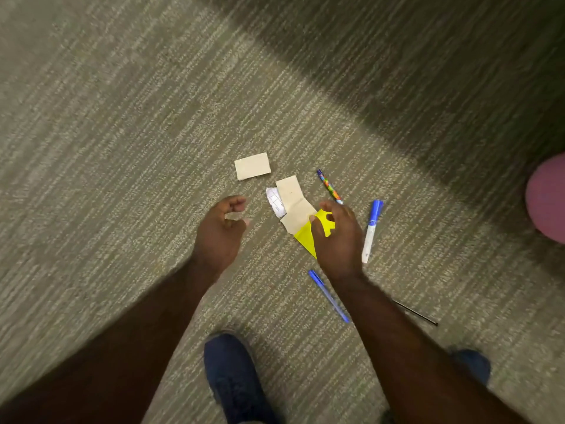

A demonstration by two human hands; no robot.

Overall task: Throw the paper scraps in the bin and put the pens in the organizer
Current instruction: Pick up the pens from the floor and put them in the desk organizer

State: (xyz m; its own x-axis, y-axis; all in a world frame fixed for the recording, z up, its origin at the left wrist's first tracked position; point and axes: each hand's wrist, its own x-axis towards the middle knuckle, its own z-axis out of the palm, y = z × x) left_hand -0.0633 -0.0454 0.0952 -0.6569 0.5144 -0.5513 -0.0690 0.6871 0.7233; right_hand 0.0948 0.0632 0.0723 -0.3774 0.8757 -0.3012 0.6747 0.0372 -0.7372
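1. The yellow paper scrap lies on the carpet floor, under the right hand, whose curled fingers pinch it.
2. Beige scraps overlap it; pens lie just beside.
3. The left hand hovers near, loosely curled, holding nothing.

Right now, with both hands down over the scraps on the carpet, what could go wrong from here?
1. The right hand covers the yellow scrap, which overlaps the tan scrap and a white scrap; a grab may take only some of them.
2. The separate tan piece lies apart and could be missed.
3. The thin black stick is partly hidden under the right forearm, and the blue pen lies near the shoe; either might be overlooked or stepped on.
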